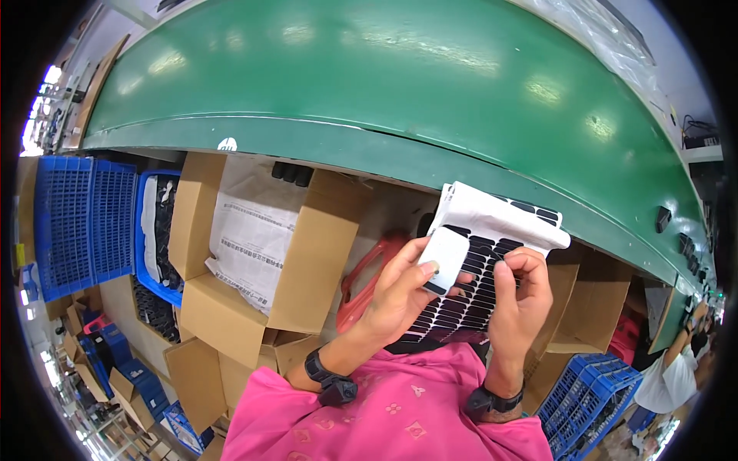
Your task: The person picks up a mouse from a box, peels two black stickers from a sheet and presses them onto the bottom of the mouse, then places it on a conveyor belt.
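A: We've got the sticker sheet (469,288) just below the green bench (384,100) edge. Left hand (400,296) grip pinches a white pad (444,260) over it.

B: Right hand (519,296) grip clamps the sheet's edge. We should keep it flat, peel slowly.

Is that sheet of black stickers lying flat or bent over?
Bent over: the sticker sheet has its top edge curling backward above both hands, showing its white backing.
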`<state>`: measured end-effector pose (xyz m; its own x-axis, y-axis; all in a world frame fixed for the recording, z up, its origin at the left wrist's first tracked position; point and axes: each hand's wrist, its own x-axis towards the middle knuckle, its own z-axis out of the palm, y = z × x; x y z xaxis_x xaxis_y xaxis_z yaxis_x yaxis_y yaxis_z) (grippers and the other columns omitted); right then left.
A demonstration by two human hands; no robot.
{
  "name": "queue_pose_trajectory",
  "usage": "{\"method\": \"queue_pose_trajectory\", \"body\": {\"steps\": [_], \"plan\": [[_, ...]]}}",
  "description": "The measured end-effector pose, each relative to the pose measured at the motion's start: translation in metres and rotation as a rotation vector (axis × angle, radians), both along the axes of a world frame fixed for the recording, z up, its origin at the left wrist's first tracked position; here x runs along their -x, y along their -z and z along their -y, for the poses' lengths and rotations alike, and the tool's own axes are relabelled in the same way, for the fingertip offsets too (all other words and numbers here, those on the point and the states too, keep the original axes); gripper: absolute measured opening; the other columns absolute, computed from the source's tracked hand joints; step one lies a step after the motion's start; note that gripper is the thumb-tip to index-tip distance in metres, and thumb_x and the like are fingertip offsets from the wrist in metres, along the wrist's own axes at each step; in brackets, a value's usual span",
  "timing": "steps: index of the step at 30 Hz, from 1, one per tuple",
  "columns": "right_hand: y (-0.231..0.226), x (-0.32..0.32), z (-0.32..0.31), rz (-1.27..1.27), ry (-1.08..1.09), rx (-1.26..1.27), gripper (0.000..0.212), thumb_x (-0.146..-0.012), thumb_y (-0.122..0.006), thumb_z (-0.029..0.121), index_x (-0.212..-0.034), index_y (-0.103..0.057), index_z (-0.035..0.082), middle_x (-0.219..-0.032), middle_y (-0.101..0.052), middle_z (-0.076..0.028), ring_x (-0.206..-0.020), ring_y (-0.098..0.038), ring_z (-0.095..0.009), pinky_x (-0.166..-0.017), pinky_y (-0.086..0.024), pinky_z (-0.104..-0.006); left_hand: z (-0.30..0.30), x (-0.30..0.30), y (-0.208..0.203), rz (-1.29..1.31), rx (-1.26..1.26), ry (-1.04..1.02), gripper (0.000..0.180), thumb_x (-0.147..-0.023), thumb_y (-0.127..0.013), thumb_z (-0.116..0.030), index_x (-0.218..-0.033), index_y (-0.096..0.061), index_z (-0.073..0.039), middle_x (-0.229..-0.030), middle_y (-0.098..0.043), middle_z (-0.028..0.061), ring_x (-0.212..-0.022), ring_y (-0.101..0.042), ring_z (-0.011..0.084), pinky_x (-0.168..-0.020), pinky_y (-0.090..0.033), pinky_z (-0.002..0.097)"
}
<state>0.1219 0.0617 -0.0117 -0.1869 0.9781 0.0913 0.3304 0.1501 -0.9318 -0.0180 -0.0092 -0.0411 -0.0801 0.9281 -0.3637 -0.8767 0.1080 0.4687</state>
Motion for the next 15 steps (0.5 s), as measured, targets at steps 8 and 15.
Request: {"method": "queue_pose_trajectory", "body": {"steps": [8, 15], "plan": [[-0.048, -0.014, 0.012, -0.474, -0.083, 0.490, 0.012, -0.081, -0.059, -0.008, -0.089, -0.052, -0.002, -0.089, -0.057, -0.010, -0.068, -0.053, -0.009, -0.061, -0.047, -0.0233, 0.010, 0.000, -0.025, -0.408, -0.152, 0.198, 0.074, -0.084, -0.051, -0.010, -0.147, -0.013, -0.003, -0.134, -0.037, 0.0183, -0.119, -0.046, 0.0234, -0.098, -0.041, 0.0375], [-0.055, 0.003, 0.024, -0.596, 0.041, 0.447, 0.019, -0.080, -0.062, -0.013, -0.096, -0.054, -0.006, -0.088, -0.060, -0.013, -0.071, -0.059, -0.011, -0.063, -0.050, -0.0213, 0.015, -0.010, -0.036, -0.647, -0.194, 0.183, 0.056, -0.091, -0.047, -0.018, -0.141, -0.031, 0.002, -0.132, -0.042, 0.0153, -0.119, -0.045, 0.0207, -0.102, -0.035, 0.0326]]}}
